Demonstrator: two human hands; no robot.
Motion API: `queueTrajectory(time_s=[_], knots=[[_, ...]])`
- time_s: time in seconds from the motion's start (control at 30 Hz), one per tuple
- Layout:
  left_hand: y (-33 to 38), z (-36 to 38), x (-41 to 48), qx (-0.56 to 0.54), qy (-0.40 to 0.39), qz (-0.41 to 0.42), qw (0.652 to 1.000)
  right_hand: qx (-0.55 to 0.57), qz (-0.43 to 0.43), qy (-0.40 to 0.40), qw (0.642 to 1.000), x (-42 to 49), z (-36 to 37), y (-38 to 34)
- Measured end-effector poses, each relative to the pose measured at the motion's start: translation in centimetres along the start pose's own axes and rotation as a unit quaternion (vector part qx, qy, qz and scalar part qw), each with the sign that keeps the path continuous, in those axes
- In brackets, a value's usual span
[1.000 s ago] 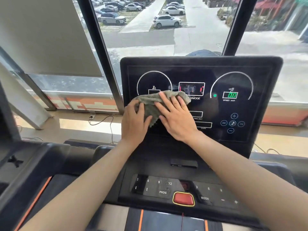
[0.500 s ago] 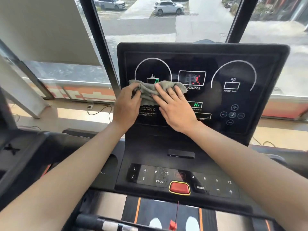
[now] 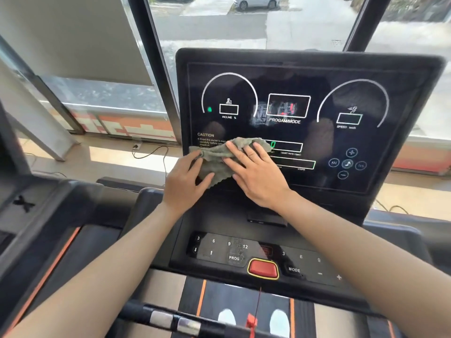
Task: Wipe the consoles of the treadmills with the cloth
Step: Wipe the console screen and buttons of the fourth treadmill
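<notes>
At the bottom edge the toes of two white shoes (image 3: 279,318) stand on the treadmill belt, with a red safety clip (image 3: 251,322) hanging on its cord between them. Just above lies the key panel (image 3: 219,250), printed with numbers, PROG and MODE, and the red stop button (image 3: 263,269) sits at its middle.

Both bare forearms reach up over this panel to the console (image 3: 292,76). The left hand (image 3: 185,184) grips the left side of the cloth (image 3: 214,164), thumb across its front and fingers curled round the edge. The right hand (image 3: 256,172) lies flat, fingers straight and spread, pressing the cloth's right half against the screen.

The grey-green cloth is bunched on the lower left of the dark screen, below the INCLINE dial. It covers part of the CAUTION text and reaches the small window with a green digit (the print there is too fine to read).

Behind the console is a window (image 3: 207,25) with dark frame posts. A pale blind (image 3: 73,32) is drawn partway down on the left, and a white car (image 3: 256,2) stands outside.
</notes>
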State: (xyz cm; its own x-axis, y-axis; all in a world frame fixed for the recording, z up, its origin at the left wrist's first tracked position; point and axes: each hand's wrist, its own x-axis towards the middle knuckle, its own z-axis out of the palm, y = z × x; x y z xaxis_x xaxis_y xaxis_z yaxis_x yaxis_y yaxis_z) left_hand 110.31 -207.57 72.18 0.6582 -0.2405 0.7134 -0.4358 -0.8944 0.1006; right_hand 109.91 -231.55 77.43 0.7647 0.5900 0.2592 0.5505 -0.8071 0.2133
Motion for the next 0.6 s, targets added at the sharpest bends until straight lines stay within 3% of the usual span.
queueTrajectory(time_s=[0.17, 0.43, 0.6], knots=[[0.4, -1.2, 6.7, -0.012, 0.080, -0.041, 0.996, -0.023, 0.029, 0.068, 0.997, 4.2, -3.4, 2.6], [0.2, -3.9, 17.0, -0.015, 0.087, -0.010, 0.996, -0.046, 0.060, 0.134, 0.988, 8.9, -8.7, 7.4], [1.9, -2.4, 15.6, -0.019, 0.085, 0.007, 0.996, -0.031, 0.068, 0.163, 0.984, 6.7, -7.6, 7.6]])
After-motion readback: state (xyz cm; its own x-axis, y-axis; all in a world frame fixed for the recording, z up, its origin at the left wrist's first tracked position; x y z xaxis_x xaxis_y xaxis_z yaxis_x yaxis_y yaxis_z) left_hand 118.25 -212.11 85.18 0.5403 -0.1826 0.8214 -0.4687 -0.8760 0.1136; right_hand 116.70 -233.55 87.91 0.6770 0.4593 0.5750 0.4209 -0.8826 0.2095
